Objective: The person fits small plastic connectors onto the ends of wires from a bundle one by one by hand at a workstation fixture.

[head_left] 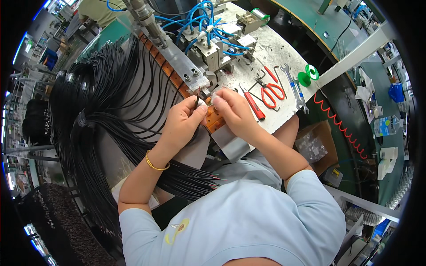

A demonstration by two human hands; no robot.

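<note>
Just in front of the machine's metal head (pixel 188 73), my two hands meet, fingertips nearly touching. My left hand (pixel 183 119) is closed on a black cable (pixel 197 101), pinching it between thumb and fingers. Closed in a pinch beside it, my right hand (pixel 234 113) has its fingertips together; what they hold is too small to make out. An orange strip (pixel 165 65) runs along the machine under my fingers, with several cables laid across it. To the left hangs a large bundle of black cables (pixel 86 126), tied partway; red tips show at the lower ends.
Red-handled cutters (pixel 271 95), a red knife (pixel 254 105) and wrenches (pixel 293 86) lie on the white worktop (pixel 277 53) to the right. A green spool (pixel 312 72) stands at its edge. Blue air tubes (pixel 195 22) rise behind. Below right sits a cardboard box (pixel 326 144) near a red coiled hose (pixel 341 127).
</note>
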